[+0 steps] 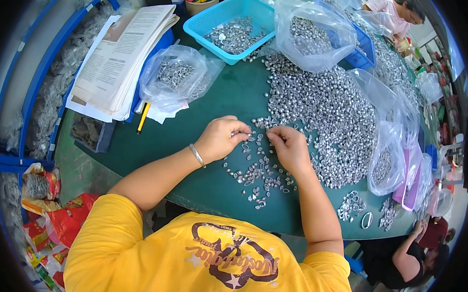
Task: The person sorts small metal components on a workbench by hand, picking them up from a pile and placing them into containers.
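Note:
My left hand (223,138), with a metal bangle (196,155) on its wrist, is closed in a pinch over the green tabletop (220,101). A tiny silvery bit shows near its fingertips, too small to name. Close by on the right, my right hand (292,149) also pinches, its fingertips at the near edge of a big heap of small silver metal pieces (330,106). Whatever lies between those fingers is hidden. Below and between both hands, small oval metal pieces (256,171) lie scattered.
A turquoise basket (217,50) and clear plastic bags (177,75) of metal parts stand at the back. Papers (126,52) and a yellow pencil (143,118) lie left. More bags (387,166) and small piles (352,205) sit right. Other people (394,14) work at the right.

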Action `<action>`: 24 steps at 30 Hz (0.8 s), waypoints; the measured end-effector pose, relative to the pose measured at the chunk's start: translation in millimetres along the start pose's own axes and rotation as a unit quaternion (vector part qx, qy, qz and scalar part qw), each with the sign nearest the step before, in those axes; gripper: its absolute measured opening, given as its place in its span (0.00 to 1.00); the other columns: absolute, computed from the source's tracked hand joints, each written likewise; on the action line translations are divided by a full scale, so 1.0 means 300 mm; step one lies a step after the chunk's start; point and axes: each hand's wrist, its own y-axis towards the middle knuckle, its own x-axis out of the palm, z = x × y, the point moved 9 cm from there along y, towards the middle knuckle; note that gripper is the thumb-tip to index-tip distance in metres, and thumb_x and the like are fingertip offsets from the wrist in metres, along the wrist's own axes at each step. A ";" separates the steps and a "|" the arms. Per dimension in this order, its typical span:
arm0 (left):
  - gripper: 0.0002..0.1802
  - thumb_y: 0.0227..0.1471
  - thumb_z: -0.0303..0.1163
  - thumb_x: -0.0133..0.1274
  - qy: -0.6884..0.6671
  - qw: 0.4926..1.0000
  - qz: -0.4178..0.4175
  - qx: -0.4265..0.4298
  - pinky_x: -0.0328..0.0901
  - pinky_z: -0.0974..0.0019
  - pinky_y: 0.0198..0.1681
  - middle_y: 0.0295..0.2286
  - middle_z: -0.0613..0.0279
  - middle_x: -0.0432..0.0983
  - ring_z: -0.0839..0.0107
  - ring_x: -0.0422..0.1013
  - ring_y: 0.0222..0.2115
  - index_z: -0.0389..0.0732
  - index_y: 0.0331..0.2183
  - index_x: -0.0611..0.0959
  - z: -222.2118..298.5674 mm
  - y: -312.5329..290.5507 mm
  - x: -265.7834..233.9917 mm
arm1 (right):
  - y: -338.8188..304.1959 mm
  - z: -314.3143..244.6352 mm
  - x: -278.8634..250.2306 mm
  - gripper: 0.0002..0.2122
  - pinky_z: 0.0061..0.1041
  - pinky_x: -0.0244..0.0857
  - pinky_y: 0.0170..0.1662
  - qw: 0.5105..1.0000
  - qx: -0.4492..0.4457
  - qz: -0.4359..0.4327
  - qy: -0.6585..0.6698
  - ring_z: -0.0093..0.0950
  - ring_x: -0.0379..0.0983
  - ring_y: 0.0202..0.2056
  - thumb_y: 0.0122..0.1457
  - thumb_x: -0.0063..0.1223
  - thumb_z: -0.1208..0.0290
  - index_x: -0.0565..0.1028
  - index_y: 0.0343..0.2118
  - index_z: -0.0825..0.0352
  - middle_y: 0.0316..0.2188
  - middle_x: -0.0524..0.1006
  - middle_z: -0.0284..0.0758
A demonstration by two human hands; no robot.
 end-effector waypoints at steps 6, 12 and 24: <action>0.07 0.40 0.24 0.56 0.130 0.985 0.016 0.109 0.62 0.70 0.26 0.19 0.61 0.67 0.69 0.66 0.21 0.41 0.28 0.80 0.054 -0.024 0.018 | -0.008 -0.093 0.043 0.05 0.30 0.67 0.29 0.956 -0.155 0.025 -0.247 0.36 0.72 0.26 0.47 0.52 0.72 0.76 0.28 0.65 0.25 0.75 0.37; 0.02 0.45 0.23 0.53 -0.262 0.962 -0.019 -0.077 0.60 0.75 0.22 0.18 0.68 0.68 0.78 0.63 0.18 0.37 0.27 0.78 -0.010 -0.060 0.034 | -0.050 -0.047 0.016 0.04 0.21 0.55 0.17 0.983 -0.023 -0.055 0.174 0.24 0.64 0.16 0.52 0.49 0.74 0.74 0.28 0.67 0.17 0.70 0.32; 0.03 0.50 0.26 0.48 -0.584 0.768 -0.057 -0.255 0.48 0.80 0.15 0.15 0.72 0.59 0.84 0.54 0.14 0.38 0.29 0.75 -0.041 -0.153 0.119 | -0.202 0.001 0.160 0.05 0.13 0.41 0.16 0.668 0.179 -0.188 0.698 0.15 0.49 0.14 0.56 0.45 0.72 0.71 0.29 0.67 0.13 0.57 0.24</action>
